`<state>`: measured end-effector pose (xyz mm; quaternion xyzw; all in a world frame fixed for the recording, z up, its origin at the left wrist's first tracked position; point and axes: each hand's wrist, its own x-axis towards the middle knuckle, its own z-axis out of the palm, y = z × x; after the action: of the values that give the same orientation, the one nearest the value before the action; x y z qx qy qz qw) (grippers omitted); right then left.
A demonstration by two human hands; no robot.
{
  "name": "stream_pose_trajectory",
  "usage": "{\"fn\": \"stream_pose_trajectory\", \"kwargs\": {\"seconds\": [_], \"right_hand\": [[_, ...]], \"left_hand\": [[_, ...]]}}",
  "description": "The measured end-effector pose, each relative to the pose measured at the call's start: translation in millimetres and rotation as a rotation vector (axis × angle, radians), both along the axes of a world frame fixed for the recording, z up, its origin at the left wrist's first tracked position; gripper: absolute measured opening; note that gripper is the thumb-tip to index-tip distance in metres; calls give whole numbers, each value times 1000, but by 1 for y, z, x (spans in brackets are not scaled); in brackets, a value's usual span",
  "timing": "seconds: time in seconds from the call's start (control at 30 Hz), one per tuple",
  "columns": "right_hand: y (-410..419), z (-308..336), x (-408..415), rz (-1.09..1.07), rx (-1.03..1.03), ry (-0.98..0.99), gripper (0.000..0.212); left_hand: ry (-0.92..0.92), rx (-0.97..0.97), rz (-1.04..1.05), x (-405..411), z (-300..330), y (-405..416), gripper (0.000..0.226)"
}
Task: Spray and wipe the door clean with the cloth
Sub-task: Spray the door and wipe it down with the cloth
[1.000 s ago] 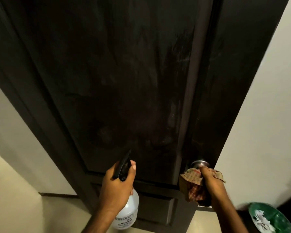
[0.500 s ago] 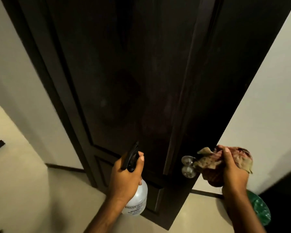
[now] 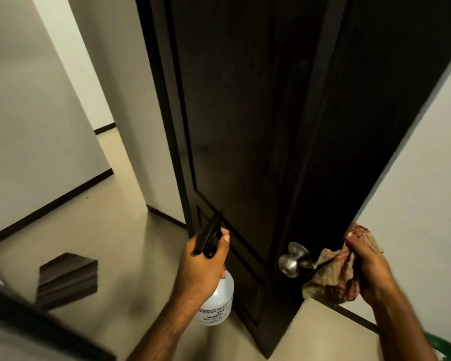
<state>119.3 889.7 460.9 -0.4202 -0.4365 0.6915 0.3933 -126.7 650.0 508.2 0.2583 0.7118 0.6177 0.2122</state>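
Observation:
A dark brown panelled door (image 3: 245,113) stands partly swung open in front of me, its edge towards me. A round metal knob (image 3: 290,260) sticks out low on its near side. My left hand (image 3: 202,267) grips a clear spray bottle (image 3: 218,300) with a black trigger head, held just left of the door's lower panel. My right hand (image 3: 367,267) clutches a bunched red-and-tan checked cloth (image 3: 333,277) at the door's far edge, right of the knob.
Pale walls stand on both sides, with a beige tiled floor (image 3: 120,230) and dark skirting. A dark angular shape (image 3: 68,280) lies on the floor at left. A green bin rim (image 3: 443,347) shows at bottom right. A dark bar crosses the bottom left corner.
The door has swung further open, showing the hallway at left. My right hand with the cloth moved from the knob to the door's far edge. The bottle hand stayed about level.

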Motion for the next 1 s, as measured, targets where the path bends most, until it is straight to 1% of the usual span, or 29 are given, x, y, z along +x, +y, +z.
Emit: {"fn": "stream_pose_trajectory", "kwargs": {"seconds": [0.07, 0.17, 0.2, 0.23, 0.27, 0.3, 0.33, 0.37, 0.43, 0.47, 0.53, 0.57, 0.6, 0.63, 0.67, 0.73, 0.77, 0.87, 0.93, 1.0], "right_hand": [[-9, -2, 1, 76, 15, -39, 19], [-20, 2, -2, 174, 62, -85, 21], [-24, 2, -3, 222, 70, -93, 23], [-28, 2, -3, 269, 73, -87, 27], [-33, 2, -5, 307, 72, -95, 41], [-36, 0, -7, 340, 77, -107, 61], [-39, -1, -9, 367, 78, -119, 76], [-43, -3, -11, 405, 84, -120, 75], [-49, -5, -17, 449, 68, -104, 53], [-53, -6, -22, 472, 56, -95, 53], [-59, -9, -33, 536, 81, -74, 59], [-69, -7, -41, 563, 125, -98, 54], [-74, -7, -47, 564, 179, -147, 42], [-80, -7, -55, 554, 260, -238, 27], [-87, -7, -61, 536, 336, -334, 20], [-98, -6, -74, 500, 514, -607, 39], [-103, -4, -79, 520, 546, -676, 43], [-117, -2, -94, 638, 559, -678, 33], [-125, -3, -101, 697, 606, -678, 37], [-135, -7, -111, 775, 628, -643, 26]], "left_hand": [[3, -1, 50, 21, -1, -12, 14], [39, 29, 97, 48, -3, -29, 8], [51, 37, 120, 57, -5, -35, 9], [54, 45, 142, 64, -7, -41, 11], [53, 52, 161, 70, -8, -48, 12], [55, 56, 175, 75, -8, -55, 12], [66, 56, 182, 78, -9, -61, 11], [87, 59, 197, 83, -8, -68, 11], [117, 63, 222, 87, -7, -78, 14], [127, 67, 233, 88, -5, -83, 17], [140, 73, 245, 86, -5, -90, 19], [157, 73, 253, 84, 0, -100, 19], [167, 78, 253, 82, 0, -104, 19], [171, 88, 255, 81, 0, -109, 17], [170, 99, 262, 80, 1, -113, 15], [167, 123, 282, 78, 7, -122, 10], [170, 120, 293, 77, 8, -126, 10], [165, 99, 357, 74, 7, -145, 16], [147, 85, 392, 74, 7, -151, 16], [146, 75, 446, 73, 7, -158, 13]]}}
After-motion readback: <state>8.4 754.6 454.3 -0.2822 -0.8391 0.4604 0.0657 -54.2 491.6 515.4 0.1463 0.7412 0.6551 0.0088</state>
